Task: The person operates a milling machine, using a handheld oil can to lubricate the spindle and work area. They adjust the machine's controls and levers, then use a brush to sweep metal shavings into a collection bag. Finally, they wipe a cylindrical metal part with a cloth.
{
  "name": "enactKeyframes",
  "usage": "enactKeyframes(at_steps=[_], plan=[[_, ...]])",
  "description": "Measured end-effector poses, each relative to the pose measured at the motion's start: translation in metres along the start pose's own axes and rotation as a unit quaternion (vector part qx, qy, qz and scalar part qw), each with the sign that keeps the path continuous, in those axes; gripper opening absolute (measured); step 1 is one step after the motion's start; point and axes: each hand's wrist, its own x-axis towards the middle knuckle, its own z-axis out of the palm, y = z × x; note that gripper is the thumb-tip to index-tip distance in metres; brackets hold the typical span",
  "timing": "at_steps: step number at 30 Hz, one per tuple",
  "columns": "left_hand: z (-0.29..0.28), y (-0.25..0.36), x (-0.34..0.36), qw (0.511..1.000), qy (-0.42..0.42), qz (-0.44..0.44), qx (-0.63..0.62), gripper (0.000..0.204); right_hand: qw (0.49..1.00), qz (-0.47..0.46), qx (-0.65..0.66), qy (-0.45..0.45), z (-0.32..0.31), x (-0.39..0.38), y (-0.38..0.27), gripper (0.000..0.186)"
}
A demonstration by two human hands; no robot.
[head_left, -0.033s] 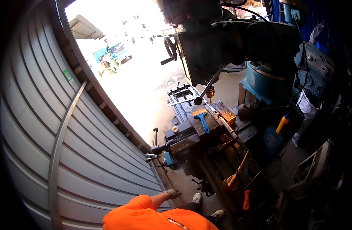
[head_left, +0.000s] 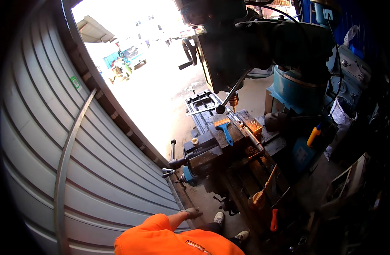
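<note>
My left hand (head_left: 190,213), in a grey glove below an orange sleeve, hangs low beside the corrugated metal wall, fingers curled; what they hold, if anything, is unclear. My right hand is out of view. Ahead stands a dark milling machine (head_left: 263,46) with a drill bit (head_left: 234,103) above a long metal bar (head_left: 252,138) on its bed. A blue-handled brush (head_left: 227,134) and a small pale round piece (head_left: 195,141) rest on the machine. Lower right lie a wooden-handled brush (head_left: 269,180) and a red-handled tool (head_left: 274,221).
The corrugated wall (head_left: 38,140) and a leaning metal strip (head_left: 69,148) fill the left. A bright doorway opens onto a yard with vehicles (head_left: 133,59). On the right are a yellow-handled tool (head_left: 313,136), a white sack (head_left: 343,112), a control panel (head_left: 353,72) and a frame (head_left: 348,178).
</note>
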Motion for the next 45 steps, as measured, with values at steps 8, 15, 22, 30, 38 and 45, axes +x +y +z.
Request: enactKeyframes(at_steps=[8,15,22,30,38,45], plan=[[-0.020,0.037,-0.011,0.997,0.035,0.067,-0.020,0.062,0.998,0.051,-0.018,-0.006,0.042,0.017,0.063,0.047],[0.002,-0.018,-0.004,0.999,0.015,-0.007,-0.042,0.060,0.983,0.136,-0.120,0.038,-0.009,-0.055,0.140,0.050],[0.020,-0.032,0.016,1.000,-0.011,0.004,-0.022,0.059,0.988,0.078,-0.109,-0.079,0.011,0.022,0.132,0.033],[-0.008,-0.034,0.028,0.996,0.025,-0.005,-0.088,0.048,0.990,0.113,0.066,0.058,0.071,-0.107,0.101,0.041],[0.024,-0.044,0.027,0.991,-0.049,-0.060,-0.110,0.047,0.984,0.142,-0.104,-0.032,-0.063,-0.067,0.087,0.053],[-0.009,0.001,0.011,0.999,-0.001,0.028,-0.046,0.044,0.990,0.085,-0.102,-0.050,-0.011,0.011,0.112,0.031]])
